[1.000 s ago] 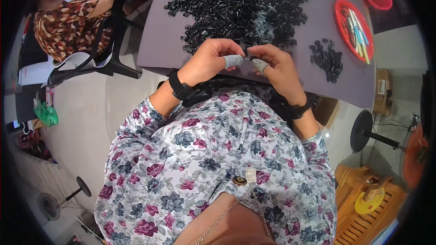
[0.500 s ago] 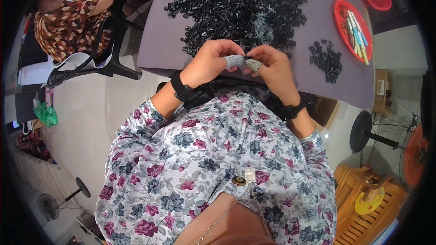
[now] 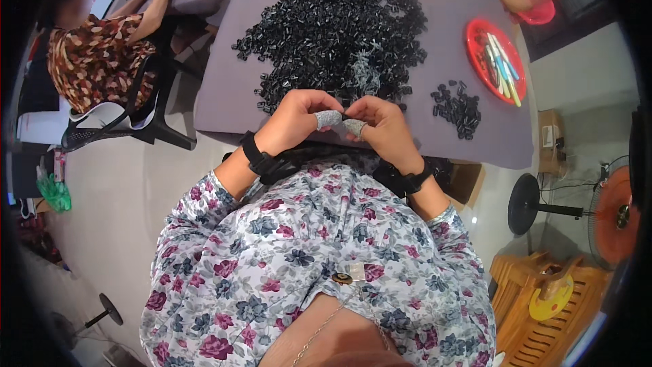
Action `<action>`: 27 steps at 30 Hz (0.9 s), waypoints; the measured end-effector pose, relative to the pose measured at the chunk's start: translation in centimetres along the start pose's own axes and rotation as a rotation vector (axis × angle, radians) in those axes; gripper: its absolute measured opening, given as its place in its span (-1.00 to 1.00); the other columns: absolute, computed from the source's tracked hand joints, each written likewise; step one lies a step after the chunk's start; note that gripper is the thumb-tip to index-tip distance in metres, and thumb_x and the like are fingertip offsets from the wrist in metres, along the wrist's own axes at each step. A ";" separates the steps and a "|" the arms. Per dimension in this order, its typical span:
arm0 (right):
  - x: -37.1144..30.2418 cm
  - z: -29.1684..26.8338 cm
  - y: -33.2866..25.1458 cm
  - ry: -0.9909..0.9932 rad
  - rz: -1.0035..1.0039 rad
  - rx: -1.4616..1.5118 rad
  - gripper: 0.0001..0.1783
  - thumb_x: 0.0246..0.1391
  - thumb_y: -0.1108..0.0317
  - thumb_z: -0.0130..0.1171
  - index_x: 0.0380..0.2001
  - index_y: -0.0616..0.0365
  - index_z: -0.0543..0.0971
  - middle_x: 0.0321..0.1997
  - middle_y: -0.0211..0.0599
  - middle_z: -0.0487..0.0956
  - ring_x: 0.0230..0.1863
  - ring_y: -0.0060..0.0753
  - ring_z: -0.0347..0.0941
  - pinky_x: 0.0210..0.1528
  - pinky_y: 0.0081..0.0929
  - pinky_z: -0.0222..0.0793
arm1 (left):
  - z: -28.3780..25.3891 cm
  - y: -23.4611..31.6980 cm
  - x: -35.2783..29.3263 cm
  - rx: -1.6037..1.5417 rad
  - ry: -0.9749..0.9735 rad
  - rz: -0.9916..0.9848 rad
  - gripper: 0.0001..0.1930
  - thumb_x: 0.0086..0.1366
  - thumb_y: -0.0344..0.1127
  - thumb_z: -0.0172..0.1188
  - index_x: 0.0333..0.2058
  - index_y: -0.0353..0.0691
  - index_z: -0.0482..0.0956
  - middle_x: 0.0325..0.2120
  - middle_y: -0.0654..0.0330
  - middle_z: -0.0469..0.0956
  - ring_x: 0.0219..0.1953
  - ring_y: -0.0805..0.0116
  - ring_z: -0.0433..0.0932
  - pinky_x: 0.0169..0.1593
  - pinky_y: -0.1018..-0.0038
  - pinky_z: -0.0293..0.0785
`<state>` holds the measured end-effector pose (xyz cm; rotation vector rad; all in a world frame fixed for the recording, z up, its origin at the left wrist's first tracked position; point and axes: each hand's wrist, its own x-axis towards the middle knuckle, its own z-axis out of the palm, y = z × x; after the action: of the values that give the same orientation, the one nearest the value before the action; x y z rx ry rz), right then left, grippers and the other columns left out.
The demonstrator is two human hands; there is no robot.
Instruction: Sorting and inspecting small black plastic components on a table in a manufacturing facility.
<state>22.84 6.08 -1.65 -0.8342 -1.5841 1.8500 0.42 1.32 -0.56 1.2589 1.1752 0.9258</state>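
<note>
Small black piece [image 3: 344, 116]: pinched where the fingertips meet, above the near edge of the table [image 3: 224, 95]; its finer shape is too small for us to read.

Left hand [image 3: 297, 121]: closed to a tight pinch, thumb and finger on the piece from its left.

Right hand [image 3: 387, 132]: closed likewise from the other side — whether it grips a second part, we cannot tell.

Thumb covers [image 3: 329, 119]: grey, one on each thumb; we judge they could dull the touch, letting the piece twist or slip.

Big pile [image 3: 319, 34]: black pieces just beyond the fingers; one dropped there, we expect, would vanish among its lookalikes.

Grey slivers [image 3: 367, 71]: thin and loose on that pile; a brushing knuckle could scatter them.

Small pile [image 3: 456, 110]: apart, at right — a wide swing of the right forearm might mix the two.
</note>
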 end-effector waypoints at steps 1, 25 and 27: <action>0.1 0.0 -0.1 0.012 0.004 0.019 -0.79 0.14 0.67 0.13 -0.15 0.32 0.58 -0.21 -0.32 0.67 -0.25 -0.56 0.63 -0.20 -0.58 0.58 | 0.0 0.2 0.0 -0.009 -0.009 -0.008 -0.74 0.31 -0.68 0.08 -0.13 -0.35 0.70 -0.33 0.29 0.69 -0.34 0.62 0.56 -0.23 0.63 0.52; -0.1 0.3 -0.2 -0.156 -0.026 -0.082 -0.62 0.09 0.71 0.09 -0.01 0.28 0.59 -0.30 -0.38 0.65 -0.29 -0.61 0.61 -0.25 -0.57 0.58 | -0.6 -0.4 0.2 -0.305 -0.207 -0.090 -0.65 0.37 -0.55 0.21 0.12 -0.36 0.51 -0.26 0.27 0.64 -0.33 0.62 0.56 -0.26 0.65 0.50; -0.1 0.0 0.6 -0.116 -0.058 -0.259 -0.63 0.07 0.67 0.16 -0.02 0.25 0.58 -0.31 -0.37 0.64 -0.31 -0.61 0.59 -0.26 -0.52 0.56 | -0.3 -0.6 0.3 -0.302 -0.196 -0.083 -0.66 0.37 -0.56 0.21 0.11 -0.36 0.52 -0.27 0.29 0.63 -0.33 0.63 0.56 -0.26 0.66 0.49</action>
<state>22.88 5.90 -2.24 -0.7922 -1.9302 1.7020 0.10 1.56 -1.19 1.0235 0.8900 0.8611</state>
